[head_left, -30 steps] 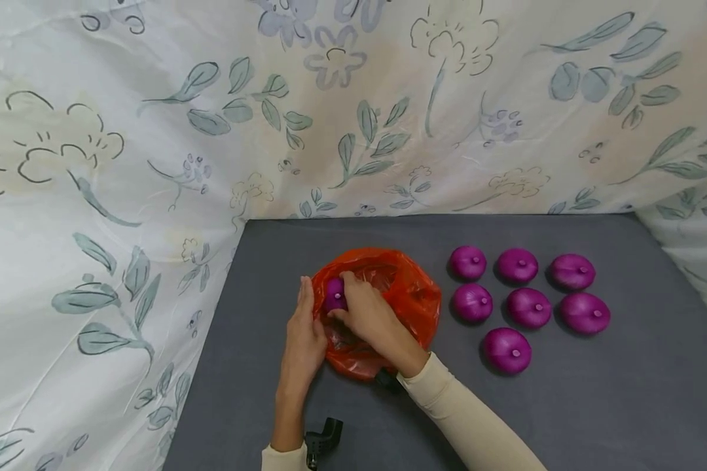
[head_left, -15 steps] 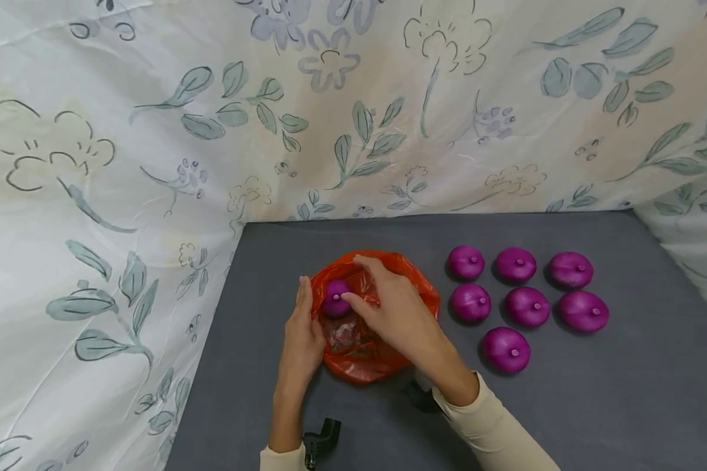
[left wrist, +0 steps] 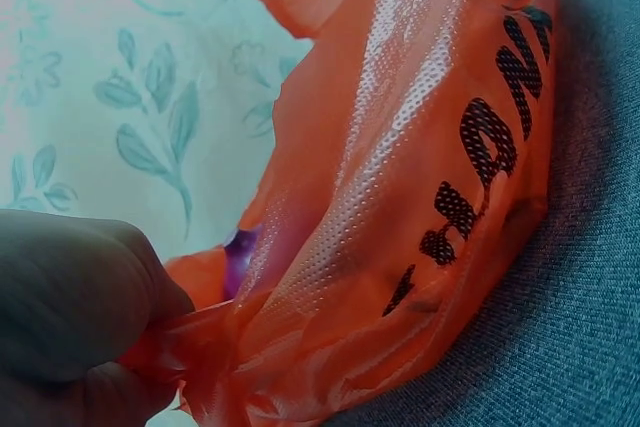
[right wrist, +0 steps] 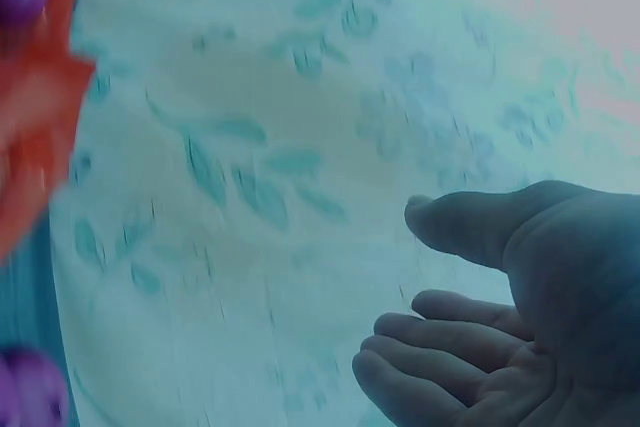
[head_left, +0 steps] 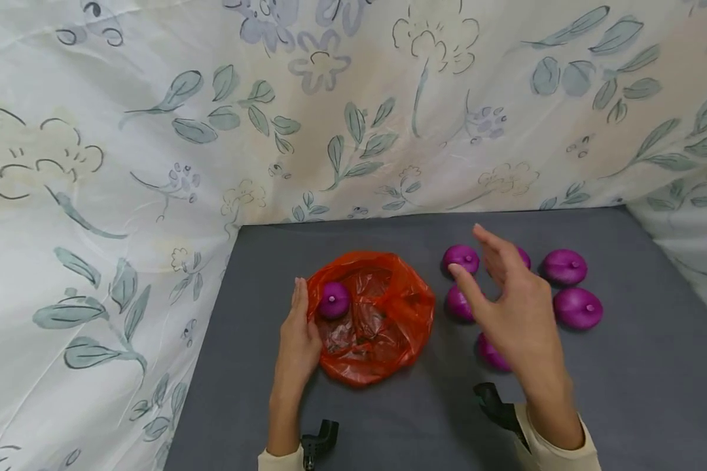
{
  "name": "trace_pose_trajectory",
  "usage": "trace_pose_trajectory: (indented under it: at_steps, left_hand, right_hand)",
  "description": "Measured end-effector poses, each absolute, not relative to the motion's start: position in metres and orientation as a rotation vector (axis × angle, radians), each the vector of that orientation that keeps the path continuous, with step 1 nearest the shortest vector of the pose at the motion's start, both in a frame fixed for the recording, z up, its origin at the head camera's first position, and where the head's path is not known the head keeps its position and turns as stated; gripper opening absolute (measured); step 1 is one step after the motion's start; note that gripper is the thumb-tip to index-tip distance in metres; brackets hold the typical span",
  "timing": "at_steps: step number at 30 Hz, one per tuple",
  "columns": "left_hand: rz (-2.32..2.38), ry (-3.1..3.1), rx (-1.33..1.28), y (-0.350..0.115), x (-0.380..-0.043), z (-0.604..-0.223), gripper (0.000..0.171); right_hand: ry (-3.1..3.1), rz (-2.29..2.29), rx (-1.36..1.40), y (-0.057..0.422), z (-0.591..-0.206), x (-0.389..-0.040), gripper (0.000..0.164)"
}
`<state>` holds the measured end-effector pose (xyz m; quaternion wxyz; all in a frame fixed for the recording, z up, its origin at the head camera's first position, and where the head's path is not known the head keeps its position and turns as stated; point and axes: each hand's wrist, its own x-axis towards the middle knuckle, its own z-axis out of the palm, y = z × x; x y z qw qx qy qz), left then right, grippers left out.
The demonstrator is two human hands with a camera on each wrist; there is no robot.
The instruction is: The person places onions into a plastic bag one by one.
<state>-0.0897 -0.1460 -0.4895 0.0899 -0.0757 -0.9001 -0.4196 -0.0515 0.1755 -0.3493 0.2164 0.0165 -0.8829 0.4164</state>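
Head view from above, facing forward and down, wrist views nearer, facing floral cloth [head_left: 330, 72], all sharing orange bag [head_left: 409, 320]

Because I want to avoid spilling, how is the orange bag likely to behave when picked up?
Probably floppy: the orange bag creases where the left hand pinches it. The bag itself is likely light, since purple shows through it. The purple ball inside may roll, being round.
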Motion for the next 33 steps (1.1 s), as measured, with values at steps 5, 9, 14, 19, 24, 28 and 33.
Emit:
trace_pose_trajectory:
  at_steps: [5, 9, 14, 19, 24, 28, 33]
  left_hand:
    - [-1.241, -2.653, -0.267, -0.147, -0.093, -0.488, 0.086]
    - [-1.245, -2.651, -0.265, -0.146, -0.095, -0.486, 0.085]
    - [-1.253, -2.663, -0.253, -0.146, -0.095, -0.485, 0.085]
    - [-1.258, -2.66, -0.251, -0.147, -0.094, -0.486, 0.085]
    - [-1.246, -2.655, -0.267, -0.149, -0.092, -0.487, 0.085]
    - [-1.223, -2.66, -0.287, -0.15, -0.092, -0.487, 0.086]
    - [-1.216, -2.672, -0.29, -0.149, -0.092, -0.485, 0.087]
  right_hand:
    - [-2.394, 1.106, -0.109, 0.202, -0.349, -0.038, 0.071]
    - [-2.376, 1.084, -0.186, 0.215, -0.355, -0.03, 0.071]
    - [-2.376, 1.07, -0.237, 0.228, -0.367, -0.024, 0.071]
    - [-2.449, 1.002, -0.299, 0.236, -0.379, -0.017, 0.07]
    - [-2.563, 0.953, -0.336, 0.24, -0.397, -0.007, 0.074]
    - [-2.519, 1.012, -0.328, 0.242, -0.417, -0.001, 0.075]
    - [-2.529, 1.025, -0.324, 0.244, -0.437, 0.006, 0.078]
